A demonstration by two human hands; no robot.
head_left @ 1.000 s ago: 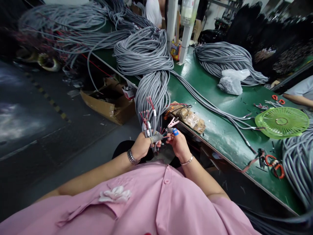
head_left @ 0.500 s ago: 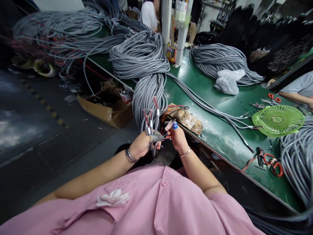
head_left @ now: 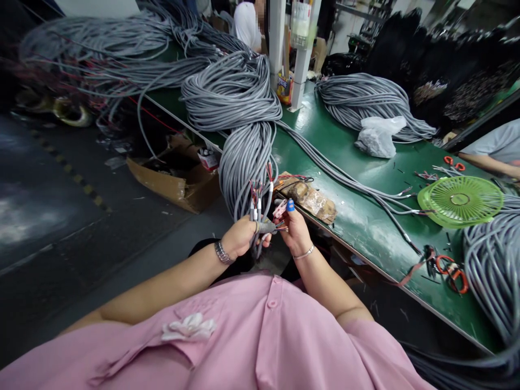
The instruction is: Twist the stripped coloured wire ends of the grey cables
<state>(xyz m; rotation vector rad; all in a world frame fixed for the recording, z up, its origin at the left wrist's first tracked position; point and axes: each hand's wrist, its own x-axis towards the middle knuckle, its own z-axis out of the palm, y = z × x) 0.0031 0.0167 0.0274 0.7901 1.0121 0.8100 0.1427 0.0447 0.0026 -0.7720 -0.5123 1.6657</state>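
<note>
My left hand is closed around several grey cables with white-banded ends and thin coloured wires. What looks like a grey cover sits on its thumb. One cable end points right, its bare coloured wires fanned out between my hands. My right hand, with a blue finger cover on one digit, pinches a small pink tool beside those wires. Its exact kind is too small to make out.
A large grey cable coil hangs over the edge of the green table. A taped cardboard block lies near my right hand. Farther right are a green fan and orange-handled scissors. A cardboard box stands left; a co-worker's arm shows far right.
My left hand and the cables have shifted slightly right, closer to my right hand. The pink tool has turned a little, and the fanned wires sit differently.
</note>
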